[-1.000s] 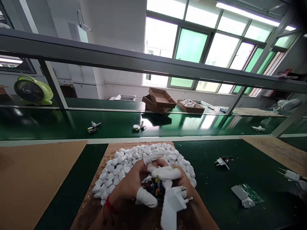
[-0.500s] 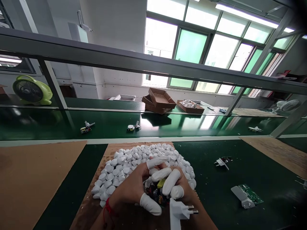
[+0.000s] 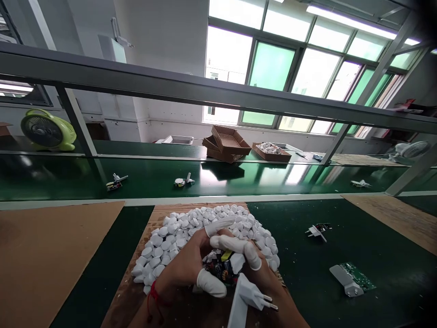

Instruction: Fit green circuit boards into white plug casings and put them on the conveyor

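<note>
Both my hands meet at the bottom centre, over a wooden board. My left hand [image 3: 186, 269], with white finger cots and a red wrist string, is closed around a small circuit board [image 3: 221, 269] with dark and yellow components. My right hand [image 3: 254, 269] is closed on the same assembly, its cot-covered fingers lying over the top. A white plug housing with two metal pins [image 3: 251, 296] sticks out below, pins pointing right. Just beyond my fingers lies a heap of small white plastic caps [image 3: 177, 237].
A white housing with a green circuit board [image 3: 351, 280] and a small plug part [image 3: 317, 230] lie on the green mat to the right. Small assemblies [image 3: 114, 182] [image 3: 182, 181] ride the green conveyor. Cardboard trays [image 3: 228, 143] and a green fan [image 3: 48, 131] stand behind.
My right fingers have shifted over the circuit board and the plug housing has tilted, its pins now angled down to the right. The assemblies on the conveyor have drifted left.
</note>
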`<state>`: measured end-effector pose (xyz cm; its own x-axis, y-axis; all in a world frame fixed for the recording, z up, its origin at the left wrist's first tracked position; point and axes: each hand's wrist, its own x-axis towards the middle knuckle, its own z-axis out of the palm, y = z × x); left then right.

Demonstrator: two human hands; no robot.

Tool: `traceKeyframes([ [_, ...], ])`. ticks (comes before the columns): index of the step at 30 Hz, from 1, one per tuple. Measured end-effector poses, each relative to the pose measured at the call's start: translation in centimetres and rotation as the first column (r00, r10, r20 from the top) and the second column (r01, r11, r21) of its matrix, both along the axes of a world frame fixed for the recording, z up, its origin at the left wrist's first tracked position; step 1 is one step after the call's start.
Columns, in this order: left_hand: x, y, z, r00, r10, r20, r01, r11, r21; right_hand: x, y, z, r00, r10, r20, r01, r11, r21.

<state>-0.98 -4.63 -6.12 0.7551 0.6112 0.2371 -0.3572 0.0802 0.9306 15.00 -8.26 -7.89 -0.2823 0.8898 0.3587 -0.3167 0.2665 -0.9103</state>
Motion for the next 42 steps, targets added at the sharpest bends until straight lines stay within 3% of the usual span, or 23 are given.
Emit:
traceKeyframes([
  [5, 0.0, -0.1, -0.5, 1.0, 0.008, 0.03, -0.007, 1.0, -0.02, 0.2, -0.2, 0.1, 0.995, 0.093, -0.047, -0.091, 0.995, 0.033],
  [10, 0.0, 0.0, -0.6, 0.997, -0.014, 0.074, 0.016, 0.999, -0.034, 0.0, 0.1, 0.0, 0.996, 0.066, -0.066, -0.066, 0.998, 0.007],
  [13, 0.0, 0.2, -0.8, 0.998, 0.029, 0.059, -0.027, 0.999, -0.041, 0.0, 0.6, -0.4, 0.989, -0.028, -0.147, 0.02, 0.998, -0.058],
  [18, 0.0, 0.5, -0.3, 0.984, 0.175, 0.037, -0.175, 0.985, 0.009, 0.2, 1.6, -0.7, 0.937, -0.246, -0.247, 0.239, 0.969, -0.056],
  [21, -0.1, 0.5, 0.4, 0.946, 0.323, -0.035, -0.317, 0.941, 0.116, 0.4, 2.1, -0.9, 0.881, -0.404, -0.247, 0.388, 0.915, -0.114],
  [24, -0.1, 0.4, 0.6, 0.904, 0.413, -0.109, -0.37, 0.884, 0.286, 0.6, 2.3, -1.5, 0.839, -0.486, -0.244, 0.467, 0.874, -0.133],
  [26, -0.1, 0.4, 0.5, 0.862, 0.477, -0.17, -0.373, 0.826, 0.423, 0.9, 2.3, -1.8, 0.837, -0.517, -0.179, 0.515, 0.855, -0.065],
  [29, -0.1, 0.4, 0.6, 0.793, 0.554, -0.253, -0.337, 0.745, 0.575, 1.5, 2.1, -1.6, 0.822, -0.569, -0.007, 0.563, 0.81, 0.163],
  [32, -0.2, 0.4, 0.9, 0.773, 0.559, -0.3, -0.309, 0.745, 0.592, 2.0, 1.9, -1.2, 0.801, -0.591, 0.094, 0.522, 0.766, 0.375],
  [42, 0.5, 0.0, 0.9, 0.89, 0.389, -0.238, -0.218, 0.821, 0.528, 1.9, 1.5, -2.2, 0.816, -0.572, 0.087, 0.512, 0.784, 0.349],
])
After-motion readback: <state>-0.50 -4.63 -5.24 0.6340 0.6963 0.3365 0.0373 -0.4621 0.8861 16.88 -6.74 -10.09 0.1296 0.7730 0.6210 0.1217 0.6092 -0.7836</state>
